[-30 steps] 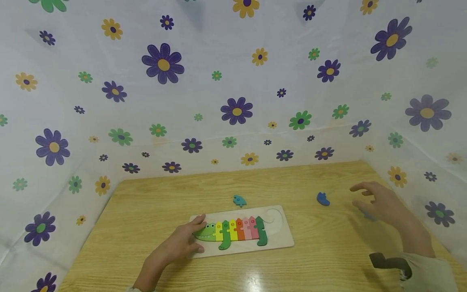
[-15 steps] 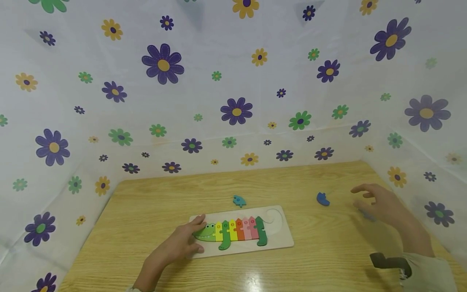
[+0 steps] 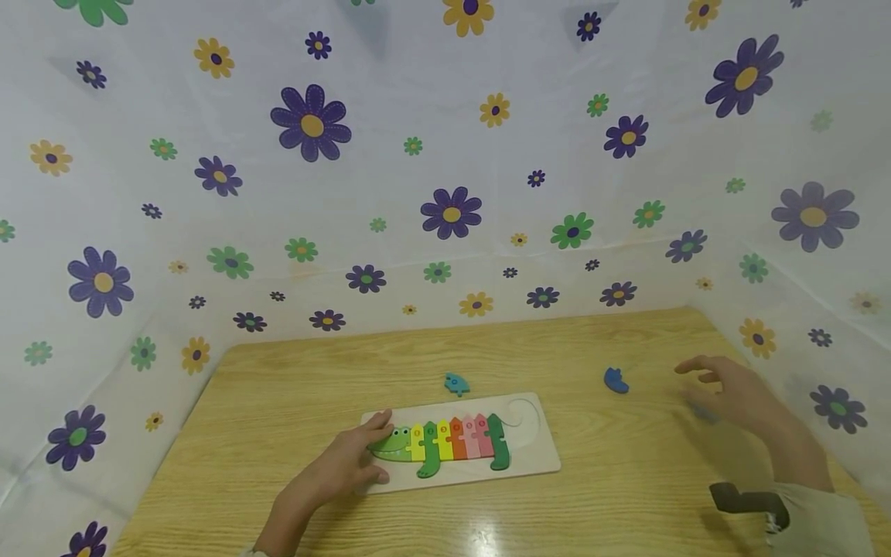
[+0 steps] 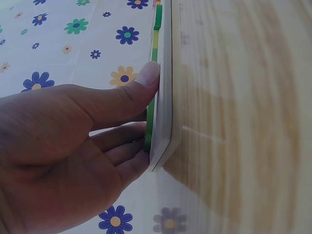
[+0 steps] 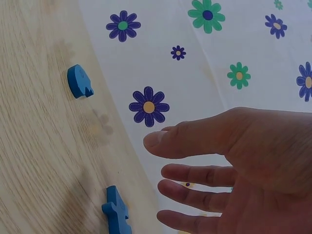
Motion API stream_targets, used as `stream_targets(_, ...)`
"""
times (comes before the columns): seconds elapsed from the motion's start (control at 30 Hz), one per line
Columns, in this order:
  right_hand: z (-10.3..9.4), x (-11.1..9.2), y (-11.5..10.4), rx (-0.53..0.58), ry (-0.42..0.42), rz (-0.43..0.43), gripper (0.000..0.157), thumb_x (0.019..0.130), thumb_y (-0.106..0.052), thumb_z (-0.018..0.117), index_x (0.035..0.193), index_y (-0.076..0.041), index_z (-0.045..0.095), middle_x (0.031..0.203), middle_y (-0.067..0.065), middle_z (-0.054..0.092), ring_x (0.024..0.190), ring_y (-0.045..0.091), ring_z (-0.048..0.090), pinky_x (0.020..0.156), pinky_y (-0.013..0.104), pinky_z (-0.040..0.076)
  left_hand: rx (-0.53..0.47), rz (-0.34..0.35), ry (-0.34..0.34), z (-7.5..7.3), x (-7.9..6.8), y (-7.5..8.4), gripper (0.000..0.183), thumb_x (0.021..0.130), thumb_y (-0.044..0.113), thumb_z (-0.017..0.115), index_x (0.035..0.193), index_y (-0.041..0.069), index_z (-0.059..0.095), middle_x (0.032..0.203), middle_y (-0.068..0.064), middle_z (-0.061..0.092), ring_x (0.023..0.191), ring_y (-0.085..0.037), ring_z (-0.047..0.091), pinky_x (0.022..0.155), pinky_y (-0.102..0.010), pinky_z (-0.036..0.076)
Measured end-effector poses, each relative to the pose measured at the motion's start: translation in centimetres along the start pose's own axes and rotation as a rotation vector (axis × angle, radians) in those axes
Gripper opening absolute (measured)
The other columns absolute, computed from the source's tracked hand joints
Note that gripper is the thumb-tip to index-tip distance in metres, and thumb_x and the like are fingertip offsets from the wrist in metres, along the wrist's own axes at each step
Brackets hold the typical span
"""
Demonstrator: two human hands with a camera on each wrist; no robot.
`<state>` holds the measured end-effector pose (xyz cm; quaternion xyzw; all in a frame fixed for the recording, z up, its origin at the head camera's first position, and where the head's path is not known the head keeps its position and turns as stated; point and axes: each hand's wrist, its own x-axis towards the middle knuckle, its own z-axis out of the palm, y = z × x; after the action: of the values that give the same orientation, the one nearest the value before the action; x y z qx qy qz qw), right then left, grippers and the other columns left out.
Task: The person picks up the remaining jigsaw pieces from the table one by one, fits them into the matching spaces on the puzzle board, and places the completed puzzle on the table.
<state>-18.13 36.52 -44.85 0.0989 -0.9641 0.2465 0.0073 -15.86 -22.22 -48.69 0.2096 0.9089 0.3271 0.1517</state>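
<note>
A wooden crocodile puzzle board lies on the table, with a green head and a row of coloured pieces fitted in it and a bare curled tail outline at its right. My left hand rests on the board's left end by the crocodile's head; in the left wrist view the thumb presses its face. My right hand hovers at the right, fingers loosely bent, holding nothing. Partly hidden beneath it is a light blue puzzle piece. A dark blue piece lies left of that hand.
Behind the board lies a light blue numbered piece. Flower-printed white sheeting encloses the wooden table at the back and both sides. Two blue pieces show on the table in the right wrist view, one of them tabbed.
My right hand has shifted slightly to the right and nearer to me, fingers still loosely bent. My left hand, the board and the loose pieces stay in place.
</note>
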Motion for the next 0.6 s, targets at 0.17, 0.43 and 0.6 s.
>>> stream_targets(0.17, -0.22, -0.25, 0.03, 0.01, -0.016, 0.028, 0.035, 0.098, -0.016, 0.07, 0.127, 0.002, 0.063, 0.138, 0.042, 0.048, 0.112, 0.059, 0.059, 0.078, 0.067, 0.056, 0.003, -0.006, -0.002, -0.02, -0.06, 0.15, 0.071, 0.084, 0.008, 0.083, 0.146, -0.007, 0.05, 0.165, -0.018, 0.03, 0.153, -0.039, 0.024, 0.12, -0.057, 0.026)
stream_targets(0.43, -0.32, -0.58, 0.34, 0.036, -0.036, 0.059, 0.037, 0.099, -0.02, 0.069, 0.127, 0.004, 0.063, 0.139, 0.043, 0.047, 0.114, 0.06, 0.057, 0.077, 0.065, 0.057, -0.007, -0.008, -0.003, -0.01, -0.18, 0.19, 0.071, 0.085, 0.009, 0.083, 0.147, -0.006, 0.05, 0.165, -0.017, 0.029, 0.153, -0.039, 0.024, 0.12, -0.058, 0.025)
stream_targets(0.6, -0.36, -0.67, 0.89, 0.048, -0.056, 0.059, 0.037, 0.097, -0.018, 0.071, 0.125, 0.004, 0.063, 0.138, 0.043, 0.047, 0.114, 0.06, 0.057, 0.076, 0.063, 0.058, -0.005, -0.003, -0.003, -0.01, -0.12, 0.08, 0.07, 0.086, 0.01, 0.082, 0.147, -0.006, 0.05, 0.165, -0.017, 0.029, 0.153, -0.038, 0.023, 0.12, -0.058, 0.025)
